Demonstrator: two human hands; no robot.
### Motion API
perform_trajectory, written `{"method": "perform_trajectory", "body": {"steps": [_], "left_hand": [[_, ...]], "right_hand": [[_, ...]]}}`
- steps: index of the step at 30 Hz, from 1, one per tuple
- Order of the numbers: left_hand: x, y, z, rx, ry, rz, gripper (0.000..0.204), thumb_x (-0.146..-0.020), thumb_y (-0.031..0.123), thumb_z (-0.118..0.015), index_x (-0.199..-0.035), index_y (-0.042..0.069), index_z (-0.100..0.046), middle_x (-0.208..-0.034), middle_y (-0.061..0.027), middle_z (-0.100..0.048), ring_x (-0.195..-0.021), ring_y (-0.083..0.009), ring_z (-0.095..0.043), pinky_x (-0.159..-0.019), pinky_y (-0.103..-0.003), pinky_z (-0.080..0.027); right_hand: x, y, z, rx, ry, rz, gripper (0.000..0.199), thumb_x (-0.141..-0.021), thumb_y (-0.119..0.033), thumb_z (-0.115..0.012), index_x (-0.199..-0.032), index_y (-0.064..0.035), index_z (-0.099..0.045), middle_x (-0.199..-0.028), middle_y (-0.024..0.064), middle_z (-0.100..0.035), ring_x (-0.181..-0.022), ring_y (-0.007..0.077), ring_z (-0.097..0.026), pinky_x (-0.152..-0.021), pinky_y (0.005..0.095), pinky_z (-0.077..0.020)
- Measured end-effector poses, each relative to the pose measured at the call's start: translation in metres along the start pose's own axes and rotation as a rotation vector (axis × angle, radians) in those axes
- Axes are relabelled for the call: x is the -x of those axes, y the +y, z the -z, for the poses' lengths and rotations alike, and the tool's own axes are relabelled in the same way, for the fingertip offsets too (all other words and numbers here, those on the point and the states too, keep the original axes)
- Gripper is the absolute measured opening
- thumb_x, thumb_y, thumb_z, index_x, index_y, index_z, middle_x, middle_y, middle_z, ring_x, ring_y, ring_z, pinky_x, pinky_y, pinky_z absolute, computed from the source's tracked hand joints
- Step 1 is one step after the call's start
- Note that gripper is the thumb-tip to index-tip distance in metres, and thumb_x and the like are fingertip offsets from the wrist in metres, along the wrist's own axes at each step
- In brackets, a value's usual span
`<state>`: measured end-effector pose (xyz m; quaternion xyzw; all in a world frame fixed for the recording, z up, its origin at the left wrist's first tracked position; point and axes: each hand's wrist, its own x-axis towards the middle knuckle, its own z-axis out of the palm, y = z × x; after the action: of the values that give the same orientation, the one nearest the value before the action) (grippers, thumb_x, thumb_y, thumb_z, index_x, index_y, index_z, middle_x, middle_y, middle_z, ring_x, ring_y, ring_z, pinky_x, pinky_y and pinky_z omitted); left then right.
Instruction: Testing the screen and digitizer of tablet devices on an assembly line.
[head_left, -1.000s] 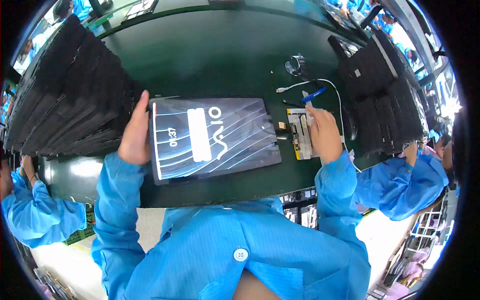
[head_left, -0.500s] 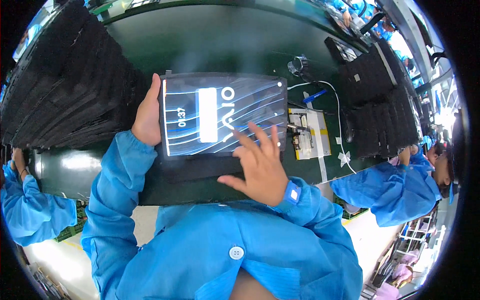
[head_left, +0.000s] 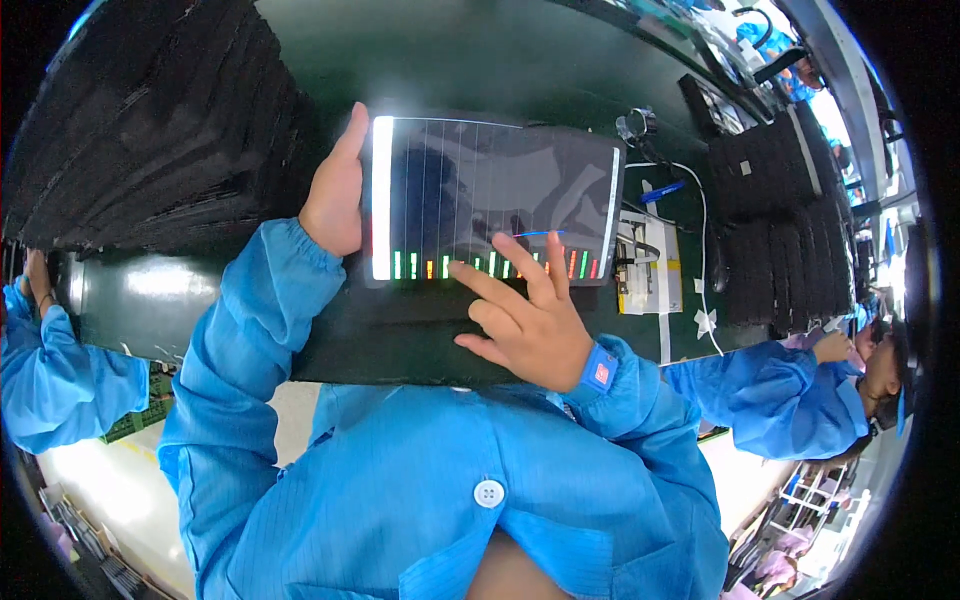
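A thin black tablet (head_left: 510, 180) is held over the dark green bench, in the middle of the view. Its lit screen shows a dark page with a white strip at the left and coloured bars along the lower edge. My left hand (head_left: 335, 205) grips the tablet's left edge, thumb pointing away from me. Over the lower part of the screen, my right hand (head_left: 535, 330) has its fingers spread. Its index fingertip is at the coloured bars; whether it touches the glass I cannot tell. A blue band (head_left: 597, 370) circles my right wrist.
Tall stacks of black sheets (head_left: 150, 130) stand at the left, and more black stacks (head_left: 775, 220) at the right. Beside the tablet lie a taped board with a yellow edge (head_left: 660, 275), a blue marker (head_left: 664, 191) and a white cable (head_left: 704, 230). Co-workers in blue sit on both sides.
The tablet screen has gone from a bright picture with a clock to a dark page with coloured bars. Tablet and both hands appear further right and slightly farther away.
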<state>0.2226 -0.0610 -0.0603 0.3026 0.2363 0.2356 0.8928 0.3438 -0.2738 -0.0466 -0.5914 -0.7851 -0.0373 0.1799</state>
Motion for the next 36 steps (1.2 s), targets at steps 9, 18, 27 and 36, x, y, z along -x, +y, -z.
{"method": "perform_trajectory", "body": {"steps": [9,18,27,36], "left_hand": [[0.0,-0.001,0.002,0.036,-0.059,0.026,0.051,-0.093,0.05,-0.034,-0.109,0.006,-0.055,-0.1,-0.0093,-0.062,-0.087,-0.0198,-0.061,-0.08,-0.034,-0.049],[0.0,-0.001,0.011,0.115,-0.242,-0.007,0.053,-0.094,0.05,-0.03,-0.124,0.009,-0.045,-0.122,-0.0108,-0.052,-0.112,-0.0226,-0.051,-0.096,-0.038,-0.04],[-0.003,-0.002,0.013,0.086,-0.111,0.002,0.053,-0.093,0.05,-0.033,-0.124,0.009,-0.045,-0.118,-0.0065,-0.055,-0.105,-0.0201,-0.055,-0.091,-0.033,-0.044],[-0.001,-0.008,0.028,-0.043,-0.113,-0.199,0.047,-0.095,0.042,-0.036,-0.127,0.009,-0.042,-0.113,-0.0078,-0.056,-0.103,-0.0188,-0.055,-0.089,-0.033,-0.043]], "right_hand": [[-0.018,0.0,0.016,-0.011,-0.037,0.057,0.036,-0.07,-0.042,-0.067,-0.076,-0.0109,-0.051,-0.128,0.0011,-0.048,-0.13,0.0338,-0.027,-0.105,0.061,-0.0046],[-0.149,0.055,-0.001,0.102,0.285,-0.032,0.031,-0.077,-0.033,-0.061,-0.091,-0.0054,-0.054,-0.092,0.0127,-0.061,-0.107,0.0343,-0.051,-0.099,0.0586,-0.0256],[-0.174,0.062,-0.007,-0.192,0.283,-0.026,0.021,-0.071,-0.012,-0.062,-0.091,-0.0088,-0.056,-0.077,0.0105,-0.063,-0.089,0.0296,-0.059,-0.098,0.0511,-0.0326],[-0.136,0.027,-0.009,0.019,0.463,0.201,0.02,-0.066,-0.017,-0.057,-0.082,-0.0059,-0.06,-0.065,0.0088,-0.059,-0.073,0.0243,-0.059,-0.066,0.0365,-0.0458]]}}
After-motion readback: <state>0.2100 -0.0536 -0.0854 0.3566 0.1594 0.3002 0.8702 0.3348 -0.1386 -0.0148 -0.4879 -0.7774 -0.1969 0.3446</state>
